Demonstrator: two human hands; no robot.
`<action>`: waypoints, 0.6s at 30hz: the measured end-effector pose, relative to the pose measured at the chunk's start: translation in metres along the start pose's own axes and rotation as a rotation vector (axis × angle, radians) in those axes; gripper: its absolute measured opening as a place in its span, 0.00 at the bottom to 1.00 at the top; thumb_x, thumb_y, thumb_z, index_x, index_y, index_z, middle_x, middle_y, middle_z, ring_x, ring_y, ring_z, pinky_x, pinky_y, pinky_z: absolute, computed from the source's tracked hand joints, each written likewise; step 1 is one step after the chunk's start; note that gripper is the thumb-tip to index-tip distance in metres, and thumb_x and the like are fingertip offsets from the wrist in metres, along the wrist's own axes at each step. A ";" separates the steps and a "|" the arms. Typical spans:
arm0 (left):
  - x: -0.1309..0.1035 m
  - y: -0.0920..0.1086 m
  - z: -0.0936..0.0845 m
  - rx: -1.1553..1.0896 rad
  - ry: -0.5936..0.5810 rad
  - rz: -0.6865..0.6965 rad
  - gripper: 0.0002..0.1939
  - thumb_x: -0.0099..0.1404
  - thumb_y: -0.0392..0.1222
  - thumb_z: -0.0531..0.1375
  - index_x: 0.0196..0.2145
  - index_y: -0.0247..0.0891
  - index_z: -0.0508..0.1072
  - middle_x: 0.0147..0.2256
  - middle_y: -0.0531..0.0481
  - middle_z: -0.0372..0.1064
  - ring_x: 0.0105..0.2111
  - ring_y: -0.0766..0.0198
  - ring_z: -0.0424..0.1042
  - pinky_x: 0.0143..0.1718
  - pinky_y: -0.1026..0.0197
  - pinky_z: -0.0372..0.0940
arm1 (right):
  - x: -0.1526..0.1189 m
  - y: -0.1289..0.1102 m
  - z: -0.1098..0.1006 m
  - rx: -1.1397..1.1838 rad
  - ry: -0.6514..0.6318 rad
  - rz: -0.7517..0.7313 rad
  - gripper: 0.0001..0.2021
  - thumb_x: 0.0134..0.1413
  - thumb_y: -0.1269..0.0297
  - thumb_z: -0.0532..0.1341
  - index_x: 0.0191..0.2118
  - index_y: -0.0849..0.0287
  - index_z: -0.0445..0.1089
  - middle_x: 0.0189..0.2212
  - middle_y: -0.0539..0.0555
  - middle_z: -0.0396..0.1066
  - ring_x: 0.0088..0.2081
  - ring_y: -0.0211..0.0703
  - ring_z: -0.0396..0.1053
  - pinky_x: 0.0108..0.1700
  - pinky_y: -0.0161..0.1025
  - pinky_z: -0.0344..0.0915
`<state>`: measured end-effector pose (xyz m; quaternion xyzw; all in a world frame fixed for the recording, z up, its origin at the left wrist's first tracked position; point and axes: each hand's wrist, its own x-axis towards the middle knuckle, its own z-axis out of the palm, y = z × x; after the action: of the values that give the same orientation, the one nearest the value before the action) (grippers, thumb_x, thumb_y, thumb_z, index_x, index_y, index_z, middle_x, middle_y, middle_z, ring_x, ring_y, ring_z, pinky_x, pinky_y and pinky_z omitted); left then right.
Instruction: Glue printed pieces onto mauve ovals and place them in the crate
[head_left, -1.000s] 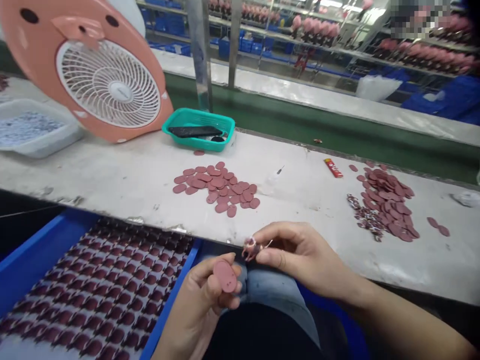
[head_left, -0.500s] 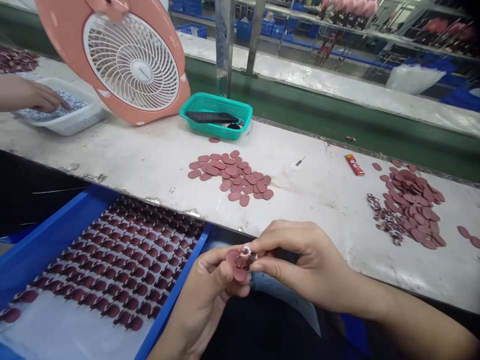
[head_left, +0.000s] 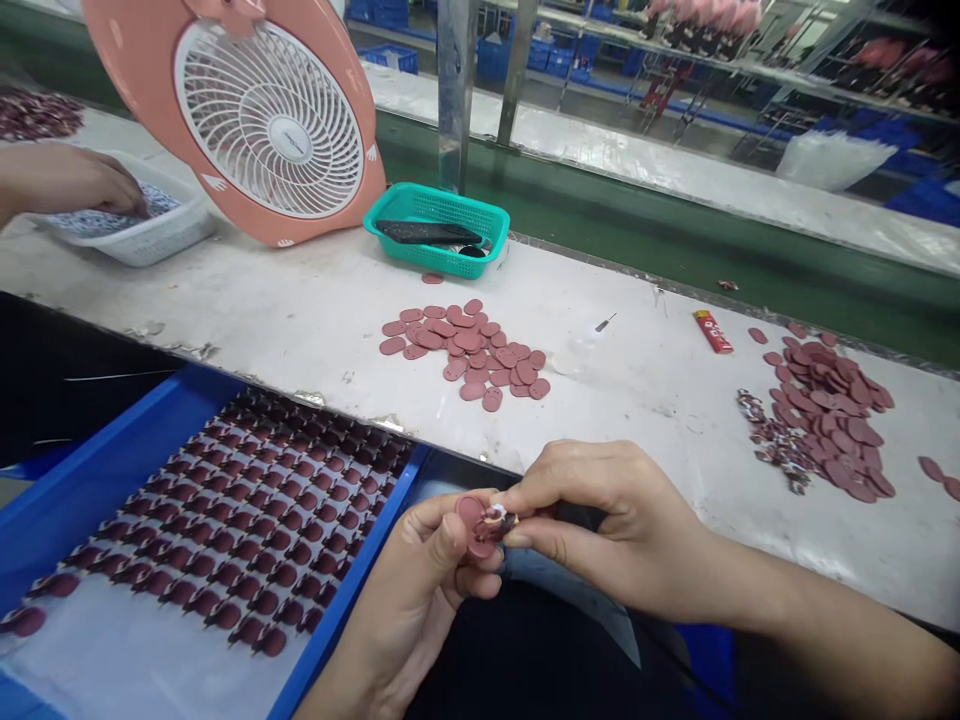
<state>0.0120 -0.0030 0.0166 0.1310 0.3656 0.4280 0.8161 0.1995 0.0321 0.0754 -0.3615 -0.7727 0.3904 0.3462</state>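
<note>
My left hand [head_left: 431,575] is closed, pinching a flat reddish-brown oval disc [head_left: 471,515] between thumb and fingers. My right hand [head_left: 600,520] is closed too, its thumb and index finger on a small figure-like piece [head_left: 497,516] with white and dark parts. That piece sits against the disc, and its far side is hidden by the fingers. Both hands are at the table's near edge. Beyond them lies a pile of similar oval discs [head_left: 466,342]. Small patterned pieces [head_left: 776,440] lie at the right beside another pile of discs [head_left: 832,410].
A blue tray [head_left: 397,520] at lower left holds rows of assembled pieces. An orange fan [head_left: 352,200] stands on the table [head_left: 315,320] beside a green basket [head_left: 375,235]. A red lighter [head_left: 712,332] and a thin tool [head_left: 604,323] lie farther right. Another person's hand [head_left: 82,180] reaches into a white bin [head_left: 176,235].
The disc and small piece have tilted slightly between my fingers; both hands keep their grip. The other person's hand has moved slightly right in the bin. The view has shifted a little.
</note>
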 end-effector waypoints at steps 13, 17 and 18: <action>-0.001 0.002 -0.001 0.011 0.053 -0.024 0.21 0.45 0.53 0.77 0.34 0.36 0.85 0.25 0.51 0.73 0.23 0.71 0.69 0.24 0.71 0.70 | 0.004 -0.003 -0.004 -0.077 -0.084 -0.106 0.05 0.59 0.76 0.66 0.41 0.64 0.77 0.32 0.53 0.79 0.34 0.36 0.74 0.39 0.31 0.69; -0.001 0.003 0.002 0.034 0.117 -0.021 0.22 0.41 0.51 0.79 0.32 0.37 0.85 0.23 0.52 0.73 0.22 0.71 0.70 0.23 0.71 0.69 | 0.004 -0.005 -0.003 -0.070 -0.081 -0.111 0.05 0.59 0.75 0.67 0.41 0.66 0.77 0.33 0.56 0.80 0.34 0.38 0.75 0.40 0.32 0.70; -0.001 0.004 0.003 0.050 0.139 -0.021 0.21 0.41 0.49 0.79 0.32 0.38 0.85 0.22 0.53 0.73 0.22 0.71 0.70 0.23 0.72 0.69 | 0.004 -0.005 -0.003 -0.066 -0.080 -0.118 0.05 0.58 0.75 0.67 0.41 0.67 0.78 0.32 0.57 0.80 0.34 0.38 0.76 0.40 0.31 0.70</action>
<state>0.0115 -0.0016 0.0212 0.1175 0.4335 0.4183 0.7895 0.1984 0.0349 0.0820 -0.3109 -0.8181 0.3578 0.3255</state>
